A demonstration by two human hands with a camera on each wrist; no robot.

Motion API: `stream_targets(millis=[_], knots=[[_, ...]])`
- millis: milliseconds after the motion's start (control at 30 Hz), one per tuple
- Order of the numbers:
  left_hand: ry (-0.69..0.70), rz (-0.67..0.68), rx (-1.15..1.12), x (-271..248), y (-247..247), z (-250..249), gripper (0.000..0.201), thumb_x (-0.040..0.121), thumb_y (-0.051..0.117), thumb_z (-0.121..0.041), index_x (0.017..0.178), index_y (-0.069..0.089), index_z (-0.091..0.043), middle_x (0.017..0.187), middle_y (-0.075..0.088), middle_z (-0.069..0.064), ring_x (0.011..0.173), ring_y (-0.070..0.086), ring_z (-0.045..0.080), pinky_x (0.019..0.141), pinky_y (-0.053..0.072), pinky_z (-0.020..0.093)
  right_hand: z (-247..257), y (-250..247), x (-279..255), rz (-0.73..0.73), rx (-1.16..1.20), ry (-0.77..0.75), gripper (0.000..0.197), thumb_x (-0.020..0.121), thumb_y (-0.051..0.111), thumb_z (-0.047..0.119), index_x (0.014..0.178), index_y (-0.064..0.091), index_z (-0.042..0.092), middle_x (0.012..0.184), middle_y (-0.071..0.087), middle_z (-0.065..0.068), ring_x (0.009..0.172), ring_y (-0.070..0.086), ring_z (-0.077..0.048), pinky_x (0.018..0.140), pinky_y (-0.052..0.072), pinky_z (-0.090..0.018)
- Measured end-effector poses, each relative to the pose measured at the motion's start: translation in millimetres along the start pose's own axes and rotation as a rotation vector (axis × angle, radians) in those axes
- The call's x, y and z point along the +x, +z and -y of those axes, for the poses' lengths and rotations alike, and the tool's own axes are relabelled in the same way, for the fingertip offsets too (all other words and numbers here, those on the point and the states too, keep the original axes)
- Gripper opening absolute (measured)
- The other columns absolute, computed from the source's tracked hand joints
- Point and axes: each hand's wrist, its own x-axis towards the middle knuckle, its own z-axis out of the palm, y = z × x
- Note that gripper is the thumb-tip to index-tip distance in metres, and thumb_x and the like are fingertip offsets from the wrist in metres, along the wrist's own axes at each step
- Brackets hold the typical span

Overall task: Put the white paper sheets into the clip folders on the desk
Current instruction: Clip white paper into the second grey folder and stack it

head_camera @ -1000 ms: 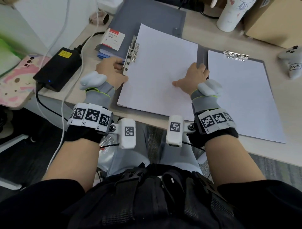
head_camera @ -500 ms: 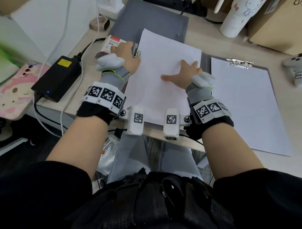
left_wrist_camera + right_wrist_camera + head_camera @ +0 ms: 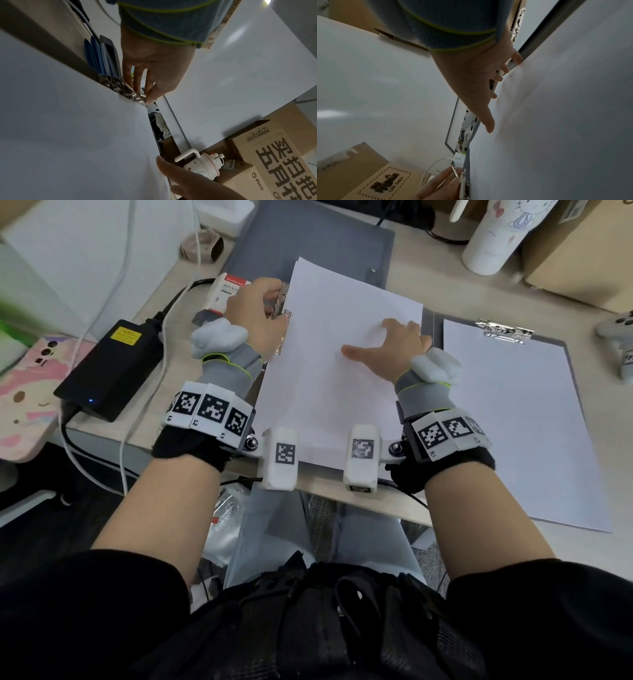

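left hand (image 3: 255,311) pinches metal clip (image 3: 281,306) lever of grey clip folder (image 3: 318,241), fingers curled round it. right hand (image 3: 394,347) flat, fingers spread, pressing paper sheet (image 3: 329,392) beside clip. advice: hold clip open, slide sheet edge fully under, square it, then release.

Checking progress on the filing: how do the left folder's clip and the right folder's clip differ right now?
The left clip is pinched by the left hand; the right clip is untouched. The left clip runs along its sheet's left edge, the right clip across its sheet's top. Both are shiny metal.
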Motion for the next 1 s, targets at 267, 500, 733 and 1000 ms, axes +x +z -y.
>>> stream_targets(millis=[267, 500, 733, 1000], knots=[[-0.021, 0.005, -0.086, 0.5, -6.5, 6.8, 0.052, 0.081, 0.061, -0.008, 0.132, 0.049, -0.008, 0.125, 0.061, 0.007, 0.101, 0.059, 0.012, 0.097, 0.048, 0.027, 12.0, -10.0, 32.2, 0.000, -0.094, 0.034, 0.101, 0.068, 0.050, 0.080, 0.149, 0.014, 0.032, 0.158, 0.010, -0.002, 0.145, 0.012, -0.030, 0.104, 0.032, -0.052], [0.066, 0.030, -0.101, 2.6, -9.0, 13.1, 0.049, 0.080, 0.061, 0.000, 0.128, 0.053, -0.010, 0.119, 0.063, 0.006, 0.085, 0.057, 0.003, 0.075, 0.046, 0.005, 10.3, -5.7, 34.3, 0.051, -0.080, 0.052, 0.118, 0.053, 0.053, 0.088, 0.148, 0.011, 0.033, 0.157, 0.011, -0.004, 0.142, 0.021, -0.033, 0.104, 0.035, -0.051], [0.055, 0.026, -0.183, -7.0, -6.9, 20.6, 0.049, 0.077, 0.060, 0.007, 0.124, 0.054, -0.007, 0.104, 0.062, 0.002, 0.084, 0.060, 0.002, 0.076, 0.050, 0.009, 6.3, -4.0, 18.4, 0.056, -0.122, 0.002, 0.099, 0.063, 0.053, 0.082, 0.143, 0.023, 0.030, 0.151, 0.023, -0.002, 0.138, 0.026, -0.030, 0.090, 0.040, -0.047], [0.067, 0.030, -0.157, -20.4, -13.4, 25.6, 0.048, 0.079, 0.063, 0.007, 0.124, 0.056, -0.008, 0.112, 0.063, 0.006, 0.099, 0.060, 0.010, 0.081, 0.049, 0.007, 8.8, 2.5, 1.7, 0.034, -0.079, -0.076, 0.090, 0.067, 0.058, 0.075, 0.138, 0.032, 0.027, 0.146, 0.028, -0.003, 0.133, 0.028, -0.029, 0.097, 0.040, -0.049]])
